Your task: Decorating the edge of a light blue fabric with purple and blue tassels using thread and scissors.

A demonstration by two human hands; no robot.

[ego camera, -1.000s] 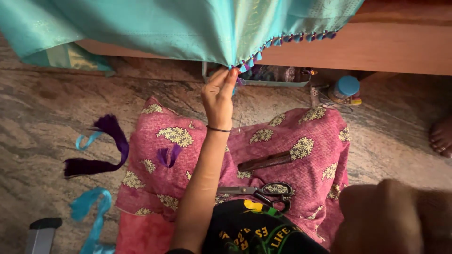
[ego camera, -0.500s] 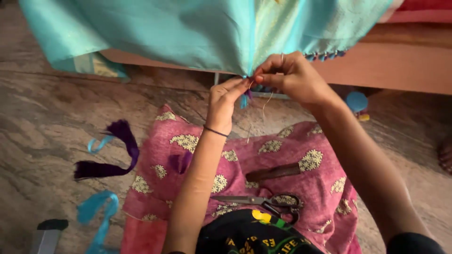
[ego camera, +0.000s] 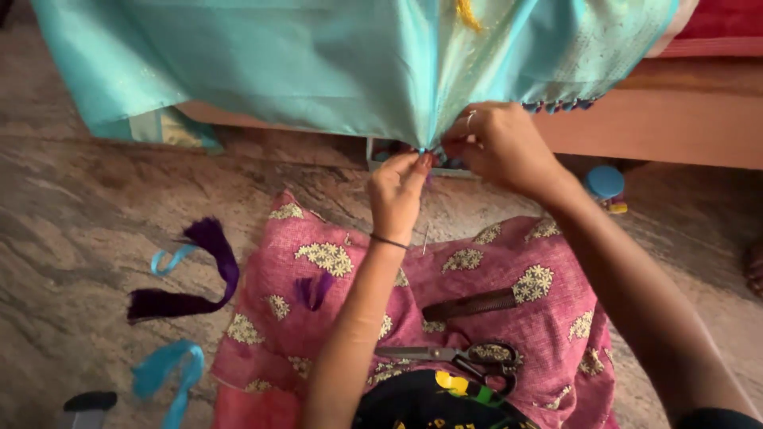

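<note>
Left hand [ego camera: 397, 184] closed, fingertips pinched on the lower edge of the turquoise cloth [ego camera: 318, 63]; right hand [ego camera: 501, 147] closed too, fingers curled and pinching the same gathered point of the edge; the two hands nearly touch there; a ring shows on one right finger; a thin dark band on the left wrist.

Counts, placed from the pink cushion [ego camera: 540, 286]: one pair of scissors [ego camera: 457, 357] lying on it, near its front edge; one small purple tuft [ego camera: 314, 290] on its left part; one long purple thread bundle [ego camera: 195, 274] on the floor to its left; two light blue thread pieces [ego camera: 168, 373] also left of it; one blue round lid [ego camera: 606, 181] beyond its right corner.

Cloth: shiny turquoise, hangs above the cushion, pulled into folds converging at the pinch; small dark tassels [ego camera: 556, 105] along the edge right of the hands.
</note>
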